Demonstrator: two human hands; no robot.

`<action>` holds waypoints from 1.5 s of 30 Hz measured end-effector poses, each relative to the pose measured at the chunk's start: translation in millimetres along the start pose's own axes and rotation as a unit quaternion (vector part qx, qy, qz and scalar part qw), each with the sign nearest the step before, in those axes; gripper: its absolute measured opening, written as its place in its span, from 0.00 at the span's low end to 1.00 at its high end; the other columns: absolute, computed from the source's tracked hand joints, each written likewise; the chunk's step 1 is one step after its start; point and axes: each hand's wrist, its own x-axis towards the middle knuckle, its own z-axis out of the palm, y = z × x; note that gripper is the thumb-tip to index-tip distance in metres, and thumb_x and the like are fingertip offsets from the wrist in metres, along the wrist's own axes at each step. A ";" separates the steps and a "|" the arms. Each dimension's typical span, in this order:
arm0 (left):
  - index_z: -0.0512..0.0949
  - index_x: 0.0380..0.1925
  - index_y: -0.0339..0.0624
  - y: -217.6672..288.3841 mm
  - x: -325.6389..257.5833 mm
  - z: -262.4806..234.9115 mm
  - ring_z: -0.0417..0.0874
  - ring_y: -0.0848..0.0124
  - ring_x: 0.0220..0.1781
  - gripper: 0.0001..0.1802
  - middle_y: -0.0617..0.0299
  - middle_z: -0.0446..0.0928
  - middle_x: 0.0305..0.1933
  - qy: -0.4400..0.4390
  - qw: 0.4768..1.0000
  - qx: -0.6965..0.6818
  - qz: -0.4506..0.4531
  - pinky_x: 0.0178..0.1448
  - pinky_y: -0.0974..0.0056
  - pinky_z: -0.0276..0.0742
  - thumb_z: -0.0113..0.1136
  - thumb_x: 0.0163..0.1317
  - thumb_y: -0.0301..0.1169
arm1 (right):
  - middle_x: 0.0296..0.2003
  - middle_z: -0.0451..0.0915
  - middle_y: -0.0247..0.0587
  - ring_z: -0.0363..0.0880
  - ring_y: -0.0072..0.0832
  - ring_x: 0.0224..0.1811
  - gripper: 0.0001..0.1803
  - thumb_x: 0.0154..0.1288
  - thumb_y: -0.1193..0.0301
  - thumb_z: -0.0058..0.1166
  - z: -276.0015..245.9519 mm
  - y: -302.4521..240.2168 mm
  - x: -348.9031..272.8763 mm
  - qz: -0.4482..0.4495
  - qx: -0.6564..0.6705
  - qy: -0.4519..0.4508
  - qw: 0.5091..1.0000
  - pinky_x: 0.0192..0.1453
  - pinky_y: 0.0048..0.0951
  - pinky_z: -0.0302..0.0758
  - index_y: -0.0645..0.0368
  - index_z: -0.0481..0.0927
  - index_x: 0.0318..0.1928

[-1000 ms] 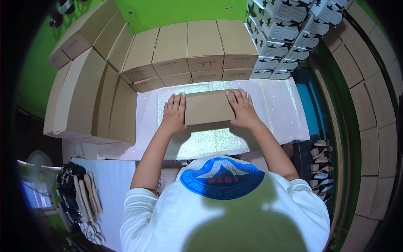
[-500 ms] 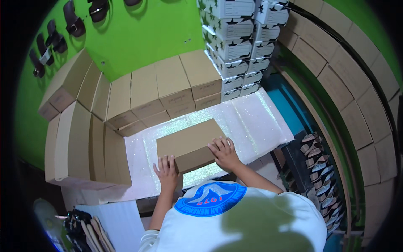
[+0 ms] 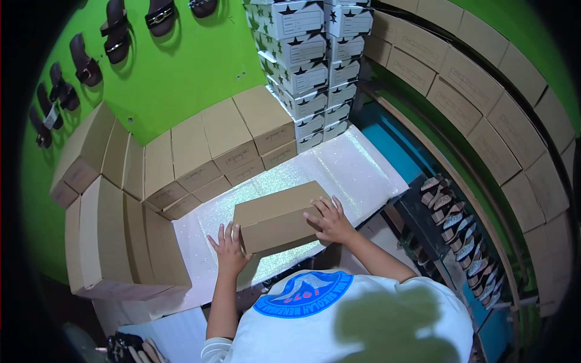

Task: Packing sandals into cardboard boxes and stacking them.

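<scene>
A closed brown cardboard box (image 3: pixel 279 225) is between my two hands over a sparkly white table cover (image 3: pixel 369 166). My left hand (image 3: pixel 231 251) presses against the box's left end, its fingers pointing up and somewhat spread. At the right end, my right hand (image 3: pixel 331 225) grips the box, with fingers over the top edge and front corner. The box's long front side faces me, and a dark shadow lies under its lower edge. Whether its underside touches the cover cannot be made out.
Brown boxes (image 3: pixel 221 130) line the table's back, and more (image 3: pixel 127 236) stand at its left. White star-patterned boxes (image 3: pixel 296 66) are stacked at the back right. Sandals hang on the green wall (image 3: pixel 187 78). Shelved boxes (image 3: pixel 475 78) and a row of sandals (image 3: pixel 466 242) are at right.
The view has shifted, moving the surroundings in the picture. More of the box's front side now shows, as if tipped or raised. Both hands stay at its ends.
</scene>
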 end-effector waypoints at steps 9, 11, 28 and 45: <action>0.53 0.61 0.49 19.2 40.6 3.7 0.51 0.49 0.68 0.58 0.54 0.57 0.63 0.019 0.988 -0.097 0.116 0.65 0.31 0.28 0.73 0.25 0.46 | 0.61 0.58 0.41 0.55 0.42 0.64 0.45 0.36 0.62 0.64 -31.3 8.9 -40.2 0.080 -0.042 0.009 0.996 0.64 0.59 0.46 0.29 0.60 0.61; 0.53 0.60 0.50 28.5 53.7 -0.1 0.51 0.48 0.68 0.58 0.54 0.57 0.63 0.040 0.983 -0.104 0.144 0.65 0.31 0.27 0.73 0.25 0.46 | 0.61 0.58 0.40 0.55 0.41 0.64 0.46 0.36 0.61 0.64 -42.2 13.7 -46.3 0.095 -0.064 0.013 0.993 0.64 0.59 0.46 0.29 0.60 0.61; 0.57 0.57 0.55 178.2 165.1 -136.5 0.53 0.57 0.68 0.57 0.64 0.63 0.61 0.336 0.895 -0.082 0.282 0.68 0.37 0.19 0.74 0.19 0.50 | 0.62 0.59 0.36 0.57 0.38 0.64 0.47 0.30 0.57 0.68 -269.1 119.8 -39.5 -0.004 -0.266 0.229 0.936 0.67 0.61 0.40 0.24 0.63 0.58; 0.59 0.60 0.49 336.8 276.9 -315.3 0.55 0.62 0.68 0.45 0.62 0.63 0.61 0.656 0.709 0.010 0.257 0.71 0.44 0.23 0.63 0.40 0.50 | 0.65 0.49 0.50 0.47 0.50 0.67 0.49 0.46 0.66 0.61 -497.4 180.3 38.5 0.028 -0.477 0.379 0.792 0.68 0.55 0.43 0.40 0.47 0.67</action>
